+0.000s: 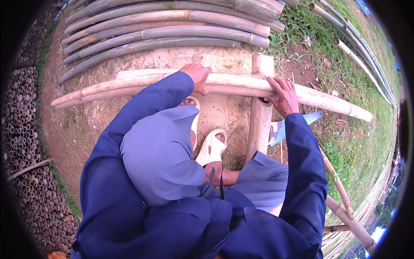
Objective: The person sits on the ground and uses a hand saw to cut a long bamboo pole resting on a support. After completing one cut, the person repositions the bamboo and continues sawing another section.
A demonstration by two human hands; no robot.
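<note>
A long pale bamboo pole (235,80) lies crosswise in front of me, with a second pole (113,92) close along its near side. My left hand (198,77) is wrapped round the pole left of the middle, thumb on the near side. Farther right, my right hand (283,96) grips it too, fingers over the top and thumb below. Beneath the poles, just left of my right hand, runs a thick wooden log (260,129). A handsaw with a blue blade (304,123) rests beyond the log, partly covered by my right forearm.
Several greenish bamboo poles (172,42) lie side by side at the far side. More poles (362,60) lie on grass at the far right. Cut bamboo ends are stacked (21,116) along the left. A bamboo frame (349,220) stands at the near right. My sandalled feet (212,146) are below the pole.
</note>
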